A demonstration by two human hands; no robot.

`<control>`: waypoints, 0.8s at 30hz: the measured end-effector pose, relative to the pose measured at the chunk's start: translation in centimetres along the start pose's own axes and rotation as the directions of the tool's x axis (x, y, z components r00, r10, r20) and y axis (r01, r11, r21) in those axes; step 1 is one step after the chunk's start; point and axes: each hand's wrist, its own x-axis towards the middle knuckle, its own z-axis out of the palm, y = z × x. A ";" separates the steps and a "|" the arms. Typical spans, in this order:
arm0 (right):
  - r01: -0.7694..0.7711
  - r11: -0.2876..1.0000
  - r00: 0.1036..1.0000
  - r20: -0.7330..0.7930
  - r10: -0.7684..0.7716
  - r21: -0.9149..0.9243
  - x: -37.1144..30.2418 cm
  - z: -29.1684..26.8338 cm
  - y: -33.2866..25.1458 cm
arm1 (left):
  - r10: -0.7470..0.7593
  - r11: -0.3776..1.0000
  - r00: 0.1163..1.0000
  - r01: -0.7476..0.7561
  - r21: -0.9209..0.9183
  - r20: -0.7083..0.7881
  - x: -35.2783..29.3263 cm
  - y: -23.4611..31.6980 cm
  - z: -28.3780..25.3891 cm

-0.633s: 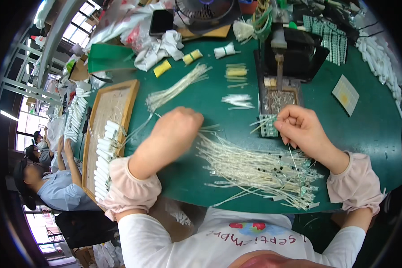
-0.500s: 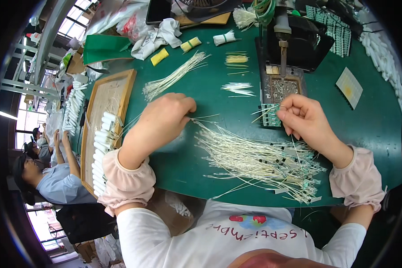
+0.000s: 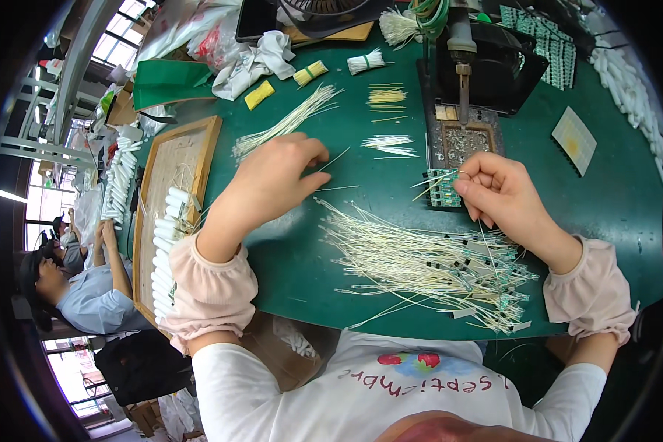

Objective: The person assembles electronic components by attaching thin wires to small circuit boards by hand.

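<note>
The hands are apart. The right hand has thumb and forefinger pinched on a thin wire at the right edge of a small green circuit board, which lies on the tabletop just nearer than a soldering iron. The left hand hovers left of the board, thumb and forefinger parted beside a loose strand; I cannot tell whether its hidden fingers grip it.

The trailing wire crosses the tangled wire pile on the near side, so a quick pull could snag it, tug other pieces along or strain a joint. Nothing visible clamps the board, so a sideways push might shift it. The right fingers are near the iron's tip; if it is hot, drifting farther could mean a burn. At the left, the pink cuff sits against the tray side and could drag wires over the rim.

Below the iron tip, a metal tray holds greyish crumbs, perhaps solder waste. Farther left, a wooden tray carries a row of white cylinders with thin wires straggling toward its right rim.
</note>
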 end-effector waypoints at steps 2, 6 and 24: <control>0.002 1.000 1.000 0.010 -0.002 -0.011 0.0 0.1 -0.1 | 0.067 0.994 0.998 -0.066 0.085 -0.016 0.8 0.6 -0.2; -0.005 1.000 1.000 0.010 0.005 0.010 0.1 0.0 -0.2 | 0.070 0.990 0.993 -0.081 0.118 0.096 1.7 1.7 -0.7; 0.003 1.000 1.000 -0.004 -0.003 0.005 0.0 -0.3 -0.5 | 0.150 0.988 0.989 -0.150 0.028 -0.007 1.5 4.2 0.5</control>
